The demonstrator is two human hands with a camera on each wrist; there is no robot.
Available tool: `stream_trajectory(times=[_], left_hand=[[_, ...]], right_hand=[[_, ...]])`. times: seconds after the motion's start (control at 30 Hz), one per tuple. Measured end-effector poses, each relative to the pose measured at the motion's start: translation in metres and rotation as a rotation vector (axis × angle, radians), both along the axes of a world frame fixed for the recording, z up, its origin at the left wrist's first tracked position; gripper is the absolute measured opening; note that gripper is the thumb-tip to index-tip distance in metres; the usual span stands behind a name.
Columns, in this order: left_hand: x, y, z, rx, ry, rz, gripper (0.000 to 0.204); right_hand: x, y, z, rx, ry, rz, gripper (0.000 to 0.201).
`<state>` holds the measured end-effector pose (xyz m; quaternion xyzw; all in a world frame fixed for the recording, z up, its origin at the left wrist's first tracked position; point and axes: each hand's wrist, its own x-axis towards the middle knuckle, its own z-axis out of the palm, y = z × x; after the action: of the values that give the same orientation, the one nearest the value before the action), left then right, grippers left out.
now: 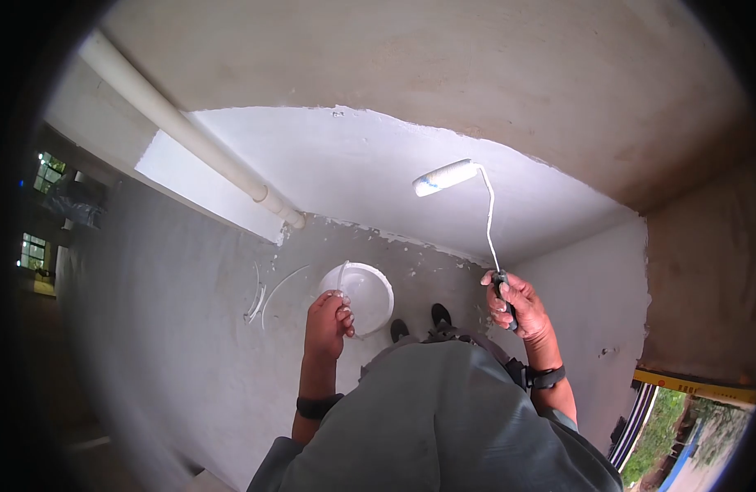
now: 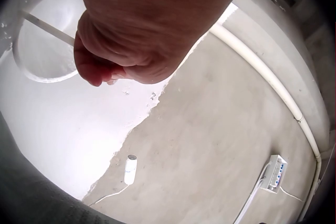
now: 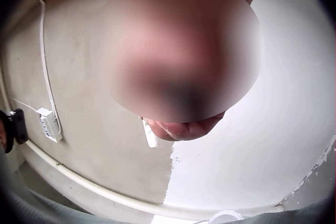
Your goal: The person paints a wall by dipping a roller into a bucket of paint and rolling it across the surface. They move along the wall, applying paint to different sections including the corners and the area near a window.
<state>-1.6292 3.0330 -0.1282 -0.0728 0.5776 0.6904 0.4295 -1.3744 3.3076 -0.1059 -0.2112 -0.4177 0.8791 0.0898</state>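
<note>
My right hand (image 1: 521, 307) grips the dark handle of a paint roller (image 1: 447, 177), its bent wire frame rising and the white sleeve raised in front of the painted wall. In the left wrist view the roller's sleeve (image 2: 130, 171) shows low in the frame. A white bucket (image 1: 390, 299) with white paint inside is at my left hand (image 1: 327, 324). Curled fingers of that hand hold the bucket's thin handle (image 2: 48, 28), which runs up from the rim. Much of the right wrist view is blurred; there the roller's white end (image 3: 150, 136) peeks out beside the fingers.
The lower wall (image 1: 361, 156) is white below a ragged edge, with bare plaster (image 1: 443, 57) above. A pale pipe (image 1: 181, 127) runs along the left. Loose pale strips (image 1: 257, 303) lie on the grey floor (image 1: 222, 361). An electrical box (image 2: 274, 174) hangs on the wall.
</note>
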Motion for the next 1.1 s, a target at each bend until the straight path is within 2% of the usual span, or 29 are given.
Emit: stream_trajectory(times=[0.33,0.53,0.63,0.73,0.9,1.0,1.03,1.1], left_hand=[[0.0,-0.003,0.001,0.034,0.005,0.019,0.009],[-0.008,-0.013,-0.007,0.014,-0.01,-0.004,0.008],[-0.011,-0.017,-0.015,-0.001,-0.021,-0.025,0.007],[-0.013,-0.014,-0.02,-0.021,-0.046,-0.061,0.008],[-0.019,-0.005,-0.034,-0.032,-0.065,-0.207,0.012],[-0.017,0.006,-0.032,-0.047,-0.056,-0.273,0.013],[-0.016,0.008,-0.034,-0.045,-0.049,-0.306,0.012],[-0.015,0.014,-0.038,-0.028,-0.03,-0.368,0.009]], right_hand=[[-0.002,-0.007,0.008,0.02,0.004,0.041,0.037],[-0.002,-0.017,0.002,0.02,0.059,0.04,0.049],[-0.002,-0.027,0.004,0.002,-0.103,-0.059,0.057],[0.001,-0.042,0.002,0.135,-0.243,-0.216,0.06],[0.034,-0.069,0.0,0.514,-0.431,-0.505,0.044],[0.057,-0.084,-0.003,0.499,-0.335,-0.71,0.04],[0.063,-0.087,0.003,0.399,-0.28,-0.719,0.038],[0.076,-0.089,0.006,0.341,-0.324,-0.677,0.037]])
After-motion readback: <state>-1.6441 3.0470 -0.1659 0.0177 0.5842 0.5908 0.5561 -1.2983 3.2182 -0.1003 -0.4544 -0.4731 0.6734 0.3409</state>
